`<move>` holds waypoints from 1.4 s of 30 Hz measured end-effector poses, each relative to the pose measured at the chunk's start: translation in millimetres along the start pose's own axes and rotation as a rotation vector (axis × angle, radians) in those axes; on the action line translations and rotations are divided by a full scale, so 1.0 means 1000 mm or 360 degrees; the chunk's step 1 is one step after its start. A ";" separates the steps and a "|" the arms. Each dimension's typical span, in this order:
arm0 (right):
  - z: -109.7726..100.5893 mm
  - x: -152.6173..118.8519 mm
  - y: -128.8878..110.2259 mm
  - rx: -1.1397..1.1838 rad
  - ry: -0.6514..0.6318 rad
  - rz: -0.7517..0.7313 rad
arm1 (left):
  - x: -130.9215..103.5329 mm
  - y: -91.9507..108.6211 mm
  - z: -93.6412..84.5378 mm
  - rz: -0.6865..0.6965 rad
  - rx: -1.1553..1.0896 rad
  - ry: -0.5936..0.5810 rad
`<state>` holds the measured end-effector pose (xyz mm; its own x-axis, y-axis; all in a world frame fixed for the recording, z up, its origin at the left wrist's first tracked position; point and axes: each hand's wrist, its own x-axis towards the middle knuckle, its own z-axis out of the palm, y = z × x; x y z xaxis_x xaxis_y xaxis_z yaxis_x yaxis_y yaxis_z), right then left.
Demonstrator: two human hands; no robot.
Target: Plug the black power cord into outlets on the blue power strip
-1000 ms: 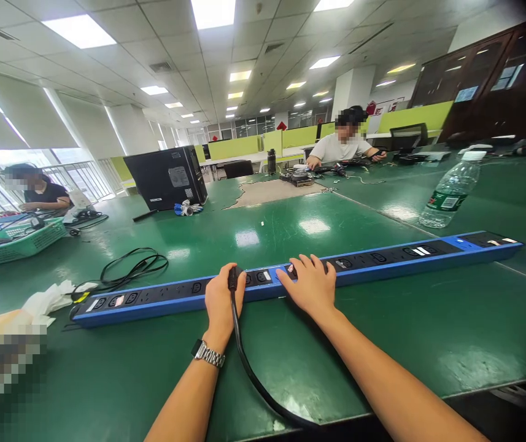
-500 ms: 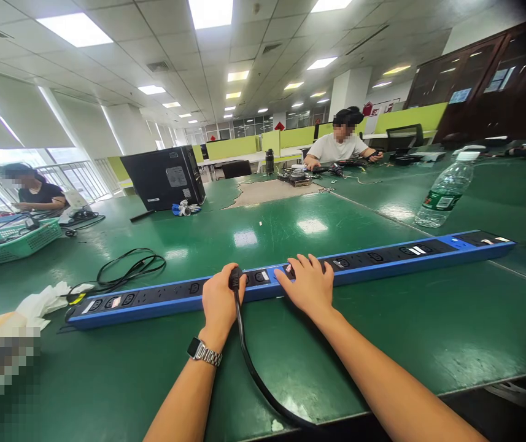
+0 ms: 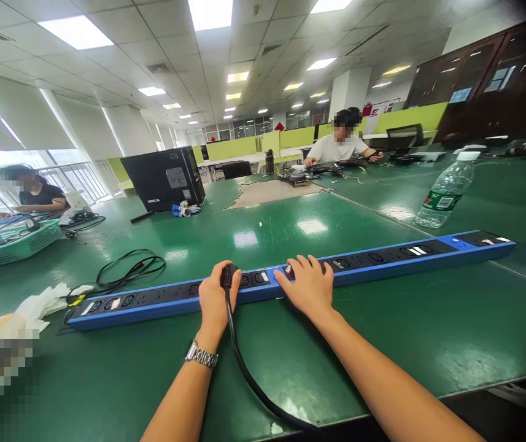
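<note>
A long blue power strip (image 3: pixel 263 293) with black socket panels lies across the green table in front of me. My left hand (image 3: pixel 214 298) is closed round a black plug (image 3: pixel 228 274) over the left half of the strip. Its thick black cable (image 3: pixel 248 377) hangs toward me and runs off the near table edge. Whether the plug sits in a socket cannot be made out, as my fingers cover that spot. My right hand (image 3: pixel 309 282) rests across the strip right of its middle, fingers spread over the top, holding nothing.
Behind the strip's left end lies a thin black cord (image 3: pixel 131 270). A water bottle (image 3: pixel 447 190) stands at the right, and a black computer case (image 3: pixel 164 178) at the back left. Two people sit at the table's far sides. A green basket (image 3: pixel 27 245) holds cables.
My left hand has moved slightly left along the strip with the plug, uncovering a socket on its right. My right hand has stayed in place.
</note>
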<state>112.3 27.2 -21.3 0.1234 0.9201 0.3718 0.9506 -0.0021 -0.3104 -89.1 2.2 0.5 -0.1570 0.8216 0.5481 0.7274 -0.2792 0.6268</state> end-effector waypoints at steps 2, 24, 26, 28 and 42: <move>0.000 0.000 0.000 -0.0001 0.0003 -0.0002 | 0.001 0.005 0.003 0.0069 -0.0012 -0.0053; -0.003 0.000 -0.001 0.0014 -0.0028 0.0017 | 0.007 0.022 0.008 -0.0022 0.0630 -0.0231; -0.004 0.000 -0.001 0.0013 -0.0036 0.0016 | 0.007 0.022 0.007 0.0004 0.0610 -0.0254; -0.004 0.000 -0.001 0.0012 -0.0036 0.0014 | 0.007 0.020 0.007 0.0051 0.0580 -0.0293; -0.002 -0.001 -0.002 -0.0013 -0.0011 -0.0007 | 0.006 0.014 0.010 0.0080 0.0584 -0.0236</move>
<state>111.1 25.9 -19.0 0.1174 0.9229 0.3667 0.9534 -0.0013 -0.3018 -73.0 8.4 6.6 -0.0366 0.8816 0.4705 0.9262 -0.1468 0.3472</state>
